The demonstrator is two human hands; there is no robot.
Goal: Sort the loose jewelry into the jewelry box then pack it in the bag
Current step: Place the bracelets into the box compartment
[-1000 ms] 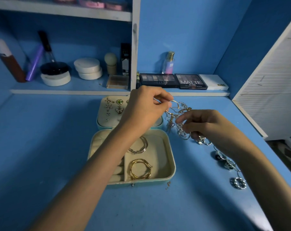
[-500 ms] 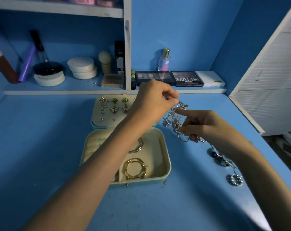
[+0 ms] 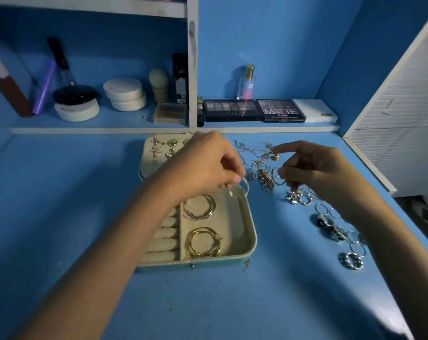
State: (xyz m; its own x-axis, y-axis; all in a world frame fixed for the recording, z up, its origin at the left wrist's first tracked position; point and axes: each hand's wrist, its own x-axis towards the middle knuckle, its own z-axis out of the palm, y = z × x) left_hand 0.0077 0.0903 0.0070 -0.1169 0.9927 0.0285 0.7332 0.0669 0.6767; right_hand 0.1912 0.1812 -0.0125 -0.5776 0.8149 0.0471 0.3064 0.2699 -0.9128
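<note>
— Where was the jewelry box (image 3: 253,231)?
— It was open on the blue table (image 3: 85,192) in front of the person. Its lid (image 3: 148,165) was laid back toward the shelf, with small earrings (image 3: 156,146) pinned on it.
— And the left hand (image 3: 203,165)?
— Over the box's far right corner. Thumb and fingertips were pinched on a thin hoop (image 3: 243,188), which hung just above the rim.
— What lay inside the box?
— A pair of silver hoops (image 3: 199,207) lay farther back and a pair of gold hoops (image 3: 204,242) nearer. Both were right of the padded ring rolls (image 3: 165,234), which the left forearm partly hid.
— The right hand (image 3: 313,168)?
— It was right of the box, above a tangle of chains (image 3: 262,168). The index finger pointed out over the tangle. The other fingers were curled, with the thumb near a thin wire loop. I could not tell whether it gripped anything.
— The other loose pieces?
— Rings (image 3: 330,224) lay in a loose line on the table, from beside the tangle toward the near right, partly under the right forearm.
— And the shelf?
— Two eyeshadow palettes (image 3: 232,110) lay flat, with a small bottle (image 3: 247,82) upright behind them.
</note>
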